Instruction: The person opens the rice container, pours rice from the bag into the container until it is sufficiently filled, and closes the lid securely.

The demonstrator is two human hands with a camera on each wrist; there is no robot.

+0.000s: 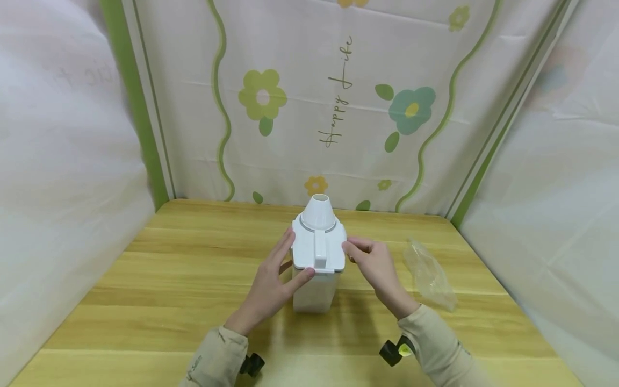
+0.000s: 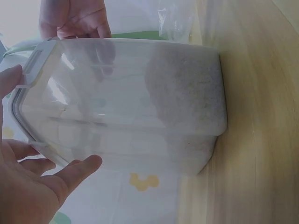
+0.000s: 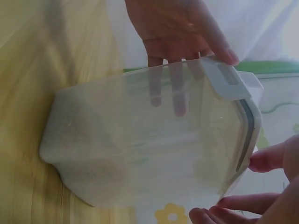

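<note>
A tall translucent storage container (image 1: 313,295) stands upright on the table. Its white lid (image 1: 303,242) carries a cone-shaped spout (image 1: 318,214) at the far end. Pale grainy contents (image 2: 191,88) fill the lower part, as the left wrist view shows. My left hand (image 1: 267,282) grips the lid end from the left, its thumb at the front clip (image 3: 226,77) and its other fingers spread along the side. On the other side, my right hand (image 1: 379,267) pinches the lid's right edge, thumb on top and fingers below the rim.
A crumpled clear plastic bag (image 1: 430,274) lies to the right on the wooden table (image 1: 184,279). White cloth walls with printed flowers (image 1: 263,97) enclose the back and both sides. Black camera mounts (image 1: 390,352) sit at both wrists.
</note>
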